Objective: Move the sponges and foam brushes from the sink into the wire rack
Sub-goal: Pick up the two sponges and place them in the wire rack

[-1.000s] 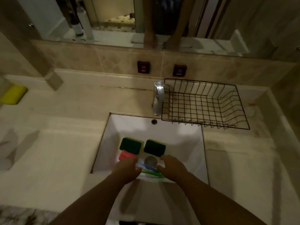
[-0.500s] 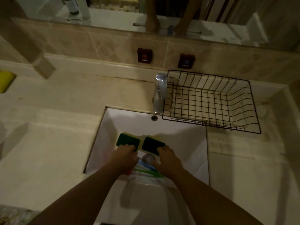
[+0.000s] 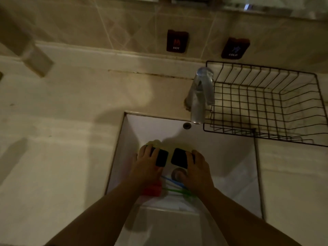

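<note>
Two sponges with dark green scrub tops and yellow bodies lie side by side in the white sink (image 3: 159,128). My left hand (image 3: 147,166) has its fingers curled over the left sponge (image 3: 162,158). My right hand (image 3: 197,167) grips the right sponge (image 3: 179,158) the same way. Under my left wrist lies a red foam brush (image 3: 152,189). A blue handle (image 3: 173,181) and a green handle (image 3: 177,191) run to the right from it, their ends hidden by my right wrist. The black wire rack (image 3: 230,133) stands empty on the counter, back right of the sink.
A chrome faucet (image 3: 198,96) rises at the sink's back edge, right against the rack's left side. The drain (image 3: 177,174) sits between my hands. Two dark hot and cold panels (image 3: 177,41) are on the tiled wall. Beige counter spreads left of the sink.
Both hands have moved forward from the brush handles onto the two sponges and closed over them. The view has tilted down and closer to the sink.
</note>
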Demonstrator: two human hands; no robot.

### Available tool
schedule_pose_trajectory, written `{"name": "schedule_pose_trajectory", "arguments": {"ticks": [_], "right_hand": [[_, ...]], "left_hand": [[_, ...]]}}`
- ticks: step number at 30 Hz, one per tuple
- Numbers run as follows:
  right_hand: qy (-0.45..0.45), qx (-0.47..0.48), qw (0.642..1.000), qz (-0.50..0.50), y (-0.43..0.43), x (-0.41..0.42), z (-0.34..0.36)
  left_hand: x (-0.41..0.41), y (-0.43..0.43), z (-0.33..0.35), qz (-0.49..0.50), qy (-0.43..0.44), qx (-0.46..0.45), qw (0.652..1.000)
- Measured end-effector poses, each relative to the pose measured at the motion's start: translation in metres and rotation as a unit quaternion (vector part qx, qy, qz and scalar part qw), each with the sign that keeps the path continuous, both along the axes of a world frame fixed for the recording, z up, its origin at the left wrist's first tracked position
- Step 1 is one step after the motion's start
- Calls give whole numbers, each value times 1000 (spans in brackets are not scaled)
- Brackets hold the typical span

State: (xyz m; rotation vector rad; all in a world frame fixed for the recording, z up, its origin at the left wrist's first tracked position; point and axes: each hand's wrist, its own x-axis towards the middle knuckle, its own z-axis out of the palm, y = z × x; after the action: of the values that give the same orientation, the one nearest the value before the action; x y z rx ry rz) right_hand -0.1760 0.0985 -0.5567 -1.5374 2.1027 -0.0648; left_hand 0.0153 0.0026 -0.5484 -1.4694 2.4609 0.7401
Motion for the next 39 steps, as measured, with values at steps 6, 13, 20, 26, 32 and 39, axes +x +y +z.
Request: {"name": "schedule_pose_trajectory", "arguments": {"ticks": [6,13,20,26,32,39], "right_hand": [[22,-43,998,44,-6,1,-16],[38,1,999,18,-16,7,-22],[30,-24,999,-7,-16,6,-39],[26,-32,999,-34,-19,10,-44],[24,-25,999,-39,-21,12,-40],[32,-37,998,-43,-18,3,-17]], "left_hand": [[-4,-8,-17,-23,5,1,1000],[-9,-9,-25,-38,16,-1,999],[-21,-11,-35,-42,-34,-18,998],[-23,-19,-38,-49,-42,-11,998],[-25,-19,-36,-77,-43,-20,996],[-25,-25,-16,-130,-34,-33,990]]}}
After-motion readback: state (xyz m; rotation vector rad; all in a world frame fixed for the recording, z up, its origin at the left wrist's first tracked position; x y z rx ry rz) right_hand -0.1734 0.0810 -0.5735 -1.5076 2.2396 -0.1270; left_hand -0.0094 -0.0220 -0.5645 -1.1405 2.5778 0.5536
